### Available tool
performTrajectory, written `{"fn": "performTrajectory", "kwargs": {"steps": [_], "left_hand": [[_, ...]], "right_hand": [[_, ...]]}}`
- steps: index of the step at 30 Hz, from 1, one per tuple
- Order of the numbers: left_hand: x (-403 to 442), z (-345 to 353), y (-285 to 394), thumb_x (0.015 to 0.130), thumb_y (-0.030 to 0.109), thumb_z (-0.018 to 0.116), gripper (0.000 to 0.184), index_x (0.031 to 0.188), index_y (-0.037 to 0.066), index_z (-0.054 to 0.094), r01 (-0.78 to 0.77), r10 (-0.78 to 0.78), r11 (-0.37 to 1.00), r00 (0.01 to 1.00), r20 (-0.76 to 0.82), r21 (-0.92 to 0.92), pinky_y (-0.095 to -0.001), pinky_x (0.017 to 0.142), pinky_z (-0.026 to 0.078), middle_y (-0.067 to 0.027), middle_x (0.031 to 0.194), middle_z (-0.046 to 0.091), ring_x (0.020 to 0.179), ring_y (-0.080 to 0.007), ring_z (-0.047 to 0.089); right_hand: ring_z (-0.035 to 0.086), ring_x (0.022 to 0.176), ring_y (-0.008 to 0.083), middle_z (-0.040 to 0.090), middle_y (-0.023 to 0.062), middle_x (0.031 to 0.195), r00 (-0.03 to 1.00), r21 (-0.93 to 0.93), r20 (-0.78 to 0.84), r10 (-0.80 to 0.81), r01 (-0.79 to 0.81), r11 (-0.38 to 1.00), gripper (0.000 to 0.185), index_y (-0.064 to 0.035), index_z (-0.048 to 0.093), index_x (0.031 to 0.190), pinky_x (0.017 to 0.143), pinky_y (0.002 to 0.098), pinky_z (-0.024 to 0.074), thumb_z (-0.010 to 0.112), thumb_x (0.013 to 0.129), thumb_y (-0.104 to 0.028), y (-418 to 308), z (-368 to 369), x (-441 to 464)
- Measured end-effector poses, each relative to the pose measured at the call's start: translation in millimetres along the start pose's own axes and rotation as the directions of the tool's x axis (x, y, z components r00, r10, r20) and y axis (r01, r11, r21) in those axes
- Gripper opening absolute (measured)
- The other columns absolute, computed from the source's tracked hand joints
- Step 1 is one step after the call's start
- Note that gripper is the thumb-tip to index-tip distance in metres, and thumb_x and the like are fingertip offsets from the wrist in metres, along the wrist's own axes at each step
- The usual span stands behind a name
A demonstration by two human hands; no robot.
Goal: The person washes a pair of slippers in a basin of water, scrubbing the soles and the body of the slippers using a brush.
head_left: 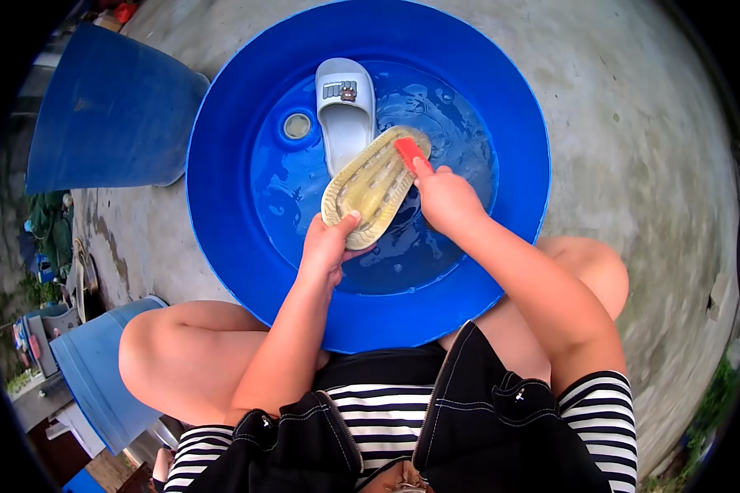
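My left hand (330,243) grips one end of a slipper (370,191), its yellowish, grooved sole turned up, with the thumb on the sole. Closed around a red-handled brush (410,152), my right hand (450,201) holds it against the far end of that sole; the brush's bristles are hidden. Behind the held slipper, a light grey slipper (347,112) with a small cartoon figure on its strap lies in the blue tub (518,177), strap side up. Shallow water (411,267) covers the tub's floor.
A round pale plug (297,126) sits in the tub floor at the left. Beside the tub stands a large blue bucket (111,111), and a lighter blue bucket (111,361) is by my left knee. Concrete ground (633,123) surrounds the tub.
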State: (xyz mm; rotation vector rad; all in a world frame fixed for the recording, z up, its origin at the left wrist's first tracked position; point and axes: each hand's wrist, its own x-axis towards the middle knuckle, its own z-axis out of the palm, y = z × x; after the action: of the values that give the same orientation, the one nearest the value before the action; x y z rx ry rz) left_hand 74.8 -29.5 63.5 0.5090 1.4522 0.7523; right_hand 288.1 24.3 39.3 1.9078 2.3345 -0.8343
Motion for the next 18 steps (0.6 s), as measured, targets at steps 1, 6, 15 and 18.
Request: {"fn": "performTrajectory", "kwargs": {"steps": [1, 6, 15, 18], "left_hand": [[0.4, -0.1, -0.1, 0.102, 0.012, 0.060, 0.044, 0.143, -0.001, 0.048, 0.009, -0.009, 1.000, 1.000, -0.008, -0.008, -0.0495, 0.091, 0.063, -0.0182, 0.129, 0.066, 0.110, -0.0294, 0.071], [3.0, -1.4, -3.6, 0.102, 0.012, 0.059, 0.045, 0.144, -0.001, 0.048, 0.041, -0.042, 0.998, 0.999, -0.015, -0.053, -0.0501, 0.091, 0.062, -0.0180, 0.128, 0.067, 0.111, -0.0294, 0.071], [2.8, -4.4, -4.4, 0.102, 0.015, 0.060, 0.044, 0.143, 0.001, 0.050, -0.006, 0.007, 0.999, 1.000, 0.009, -0.036, -0.0470, 0.089, 0.063, -0.0170, 0.127, 0.067, 0.109, -0.0270, 0.071], [1.5, -5.2, -1.8, 0.102, 0.015, 0.060, 0.042, 0.141, 0.002, 0.051, -0.010, 0.011, 1.000, 1.000, 0.023, -0.024, -0.0455, 0.088, 0.064, -0.0158, 0.125, 0.067, 0.109, -0.0266, 0.071]], "right_hand": [[0.072, 0.093, 0.0418, 0.064, 0.0298, 0.112, 0.997, 0.006, 0.023, -0.080, 0.080, 0.997, 0.057, -0.0015, 0.044, 0.152, 0.079, 0.0480, 0.0596, 0.048, 0.095, -0.007, -18.3, 0.1, -14.9], [0.071, 0.087, 0.0421, 0.064, 0.0284, 0.108, 0.984, 0.078, 0.017, -0.178, 0.176, 0.981, 0.052, -0.0064, 0.045, 0.152, 0.076, 0.0491, 0.0588, 0.047, 0.100, -0.013, -26.5, 2.6, -21.3], [0.068, 0.102, 0.0450, 0.067, 0.0276, 0.106, 0.981, 0.250, -0.023, -0.191, 0.190, 0.949, 0.059, -0.0043, 0.047, 0.151, 0.089, 0.0517, 0.0547, 0.057, 0.102, -0.036, -38.1, 0.6, -9.3], [0.067, 0.077, 0.0226, 0.068, 0.0152, 0.092, 0.981, 0.791, 0.029, -0.190, 0.094, 0.605, 0.073, -0.0054, 0.048, 0.151, 0.062, 0.0366, 0.0524, 0.066, 0.097, -0.051, -48.1, -31.2, -13.8]]}}
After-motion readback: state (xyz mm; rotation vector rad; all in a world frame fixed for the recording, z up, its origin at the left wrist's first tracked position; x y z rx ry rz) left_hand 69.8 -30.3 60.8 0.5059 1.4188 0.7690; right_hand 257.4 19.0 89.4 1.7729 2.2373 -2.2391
